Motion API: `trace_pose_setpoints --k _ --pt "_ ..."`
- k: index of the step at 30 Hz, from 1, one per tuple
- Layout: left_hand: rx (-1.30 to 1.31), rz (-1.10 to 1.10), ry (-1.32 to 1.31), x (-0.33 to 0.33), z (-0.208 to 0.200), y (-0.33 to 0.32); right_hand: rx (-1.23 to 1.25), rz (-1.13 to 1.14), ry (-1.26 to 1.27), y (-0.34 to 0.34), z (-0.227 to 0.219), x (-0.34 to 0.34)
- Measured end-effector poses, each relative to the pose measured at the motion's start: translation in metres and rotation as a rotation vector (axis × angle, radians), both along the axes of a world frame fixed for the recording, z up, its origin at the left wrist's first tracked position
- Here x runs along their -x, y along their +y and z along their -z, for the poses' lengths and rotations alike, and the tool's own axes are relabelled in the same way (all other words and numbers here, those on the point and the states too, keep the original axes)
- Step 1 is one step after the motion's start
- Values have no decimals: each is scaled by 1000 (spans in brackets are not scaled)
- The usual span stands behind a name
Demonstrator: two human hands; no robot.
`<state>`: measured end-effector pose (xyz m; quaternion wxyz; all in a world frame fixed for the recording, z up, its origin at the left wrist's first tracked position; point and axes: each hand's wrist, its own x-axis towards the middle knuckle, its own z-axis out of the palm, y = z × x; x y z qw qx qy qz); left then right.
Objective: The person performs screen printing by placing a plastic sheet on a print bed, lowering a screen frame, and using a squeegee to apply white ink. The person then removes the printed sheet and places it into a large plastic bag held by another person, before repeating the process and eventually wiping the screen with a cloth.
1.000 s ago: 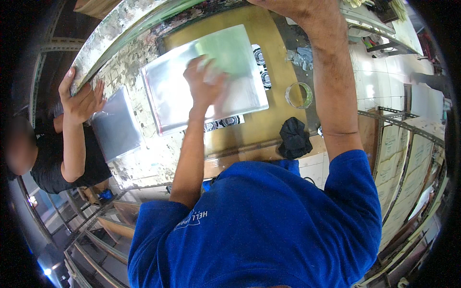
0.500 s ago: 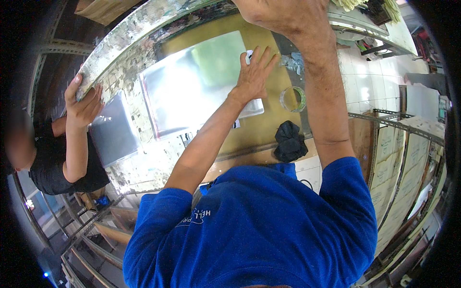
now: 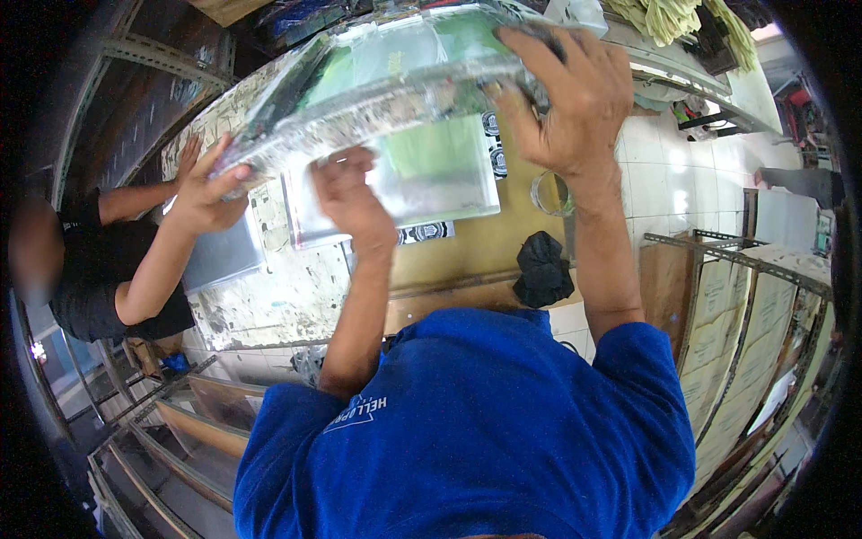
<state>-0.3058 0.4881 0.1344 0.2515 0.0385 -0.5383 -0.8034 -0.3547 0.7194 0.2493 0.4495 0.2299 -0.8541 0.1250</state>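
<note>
"Gripping what, was the right hand (image 3: 575,103)?"

"The right end of a paint-smeared frame (image 3: 386,110), fingers over the top, thumb beneath. It hung tilted across the upper middle of the view, and a co-worker's hand (image 3: 211,193) held its left end."

"And the left hand (image 3: 355,202)?"

"Blurred, fingers curled, just below the frame's near edge and over the clear plastic sheet (image 3: 440,180) at the centre. Whether it touched either, I couldn't tell."

"How did the sheet's edges run?"

"The lower one slanted above a black-and-white printed strip (image 3: 426,232); the right one stopped inside the tan board (image 3: 458,265). The frame hid part of its upper side."

"Was there room?"

"Some: bare board showed between the sheet and a black cloth (image 3: 543,269), right of centre. A clear ring (image 3: 540,193) sat near the right forearm. Lower left, the speckled surface (image 3: 278,305) lay open."
</note>
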Motion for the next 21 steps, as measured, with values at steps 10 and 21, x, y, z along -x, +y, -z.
trace_pose_setpoints --k 10,21 --pt "-115 -4 1 -52 17 -74 241 18 -78 1 71 -88" --pt "195 -193 -250 -77 42 -69 -24 428 -811 70 195 -176"
